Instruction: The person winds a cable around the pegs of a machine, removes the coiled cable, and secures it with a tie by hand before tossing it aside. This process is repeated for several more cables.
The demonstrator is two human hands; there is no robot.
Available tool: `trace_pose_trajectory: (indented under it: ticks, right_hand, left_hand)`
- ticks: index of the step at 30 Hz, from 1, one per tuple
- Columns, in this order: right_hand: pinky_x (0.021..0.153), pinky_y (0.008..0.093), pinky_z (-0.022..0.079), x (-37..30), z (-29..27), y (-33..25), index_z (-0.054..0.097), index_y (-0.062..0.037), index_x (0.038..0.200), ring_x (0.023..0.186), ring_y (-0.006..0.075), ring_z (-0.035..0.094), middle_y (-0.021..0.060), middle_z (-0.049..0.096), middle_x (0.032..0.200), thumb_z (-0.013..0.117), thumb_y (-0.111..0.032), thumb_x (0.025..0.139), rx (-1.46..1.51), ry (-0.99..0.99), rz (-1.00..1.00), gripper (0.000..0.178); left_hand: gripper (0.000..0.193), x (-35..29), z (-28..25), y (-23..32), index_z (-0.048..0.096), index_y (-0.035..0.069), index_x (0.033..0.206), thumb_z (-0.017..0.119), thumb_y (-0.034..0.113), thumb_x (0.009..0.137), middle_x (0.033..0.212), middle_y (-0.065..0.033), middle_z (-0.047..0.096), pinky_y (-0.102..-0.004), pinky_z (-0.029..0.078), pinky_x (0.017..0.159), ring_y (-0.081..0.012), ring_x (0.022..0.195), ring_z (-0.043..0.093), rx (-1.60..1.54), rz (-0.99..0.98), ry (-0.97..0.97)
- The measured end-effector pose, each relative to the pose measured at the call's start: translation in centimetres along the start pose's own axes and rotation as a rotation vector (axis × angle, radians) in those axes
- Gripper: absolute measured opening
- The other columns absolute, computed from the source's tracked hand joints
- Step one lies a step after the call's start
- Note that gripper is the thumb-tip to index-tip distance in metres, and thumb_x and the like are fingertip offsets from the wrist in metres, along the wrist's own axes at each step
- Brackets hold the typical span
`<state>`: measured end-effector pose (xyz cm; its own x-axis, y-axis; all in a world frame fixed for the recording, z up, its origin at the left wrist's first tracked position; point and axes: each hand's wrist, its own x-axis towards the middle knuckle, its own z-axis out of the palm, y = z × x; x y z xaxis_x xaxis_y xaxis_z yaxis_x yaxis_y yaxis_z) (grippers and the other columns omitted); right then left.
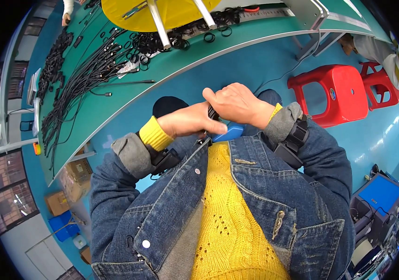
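Both hands meet over my lap, short of the table edge. My left hand (188, 121) closes on a dark bundle that looks like a black cable (212, 113), with the thumb stretched along its near side. Fingers curled, my right hand (242, 103) grips the upper end of the same bundle. Most of the cable is hidden by the hands. Just below them shows a blue object (229, 132), whose kind I cannot make out. On the green table (125, 100) ahead lie a spread of loose black cables (80, 88) and a heap of coiled black bands (181, 39).
A yellow round plate (129, 11) on metal bars stands over the table. Red stools (344, 95) are at the right. Cardboard boxes (76, 179) sit under the table at left. Another person's hand (66, 19) is at the far left; someone's sleeve (374, 49) shows far right.
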<state>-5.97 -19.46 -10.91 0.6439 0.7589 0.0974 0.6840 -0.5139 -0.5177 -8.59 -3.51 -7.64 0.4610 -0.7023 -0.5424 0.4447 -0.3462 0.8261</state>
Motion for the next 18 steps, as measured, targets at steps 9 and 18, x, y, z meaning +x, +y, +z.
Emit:
trace_pose_trajectory:
  ticks: [9,18]
  right_hand:
    - [0.054,0.0303,0.047,0.4,3.6,-0.9,0.059,-0.0011,0.08,0.056,0.0219,0.06,0.0141,0.06,0.064,0.05,0.0,0.068,0.846,0.333,0.277,0.015]
    - [0.059,0.0369,0.048,0.1,5.2,-0.7,0.06,-0.0009,0.088,0.064,0.0293,0.062,0.0185,0.061,0.068,0.053,-0.007,0.067,0.598,0.183,0.243,0.023]
  left_hand:
    - [0.021,-0.9,-1.7,-0.9,0.057,0.001,0.084,0.062,0.021,0.08,0.063,0.0,0.055,-0.0194,0.038,0.04,-0.0065,0.047,0.048,-0.073,-0.102,0.164]
    - [0.017,-1.2,-1.1,-1.6,0.057,0.003,0.079,0.054,0.02,0.083,0.062,0.0002,0.055,-0.019,0.038,0.04,-0.0055,0.048,0.048,0.082,-0.27,0.177]
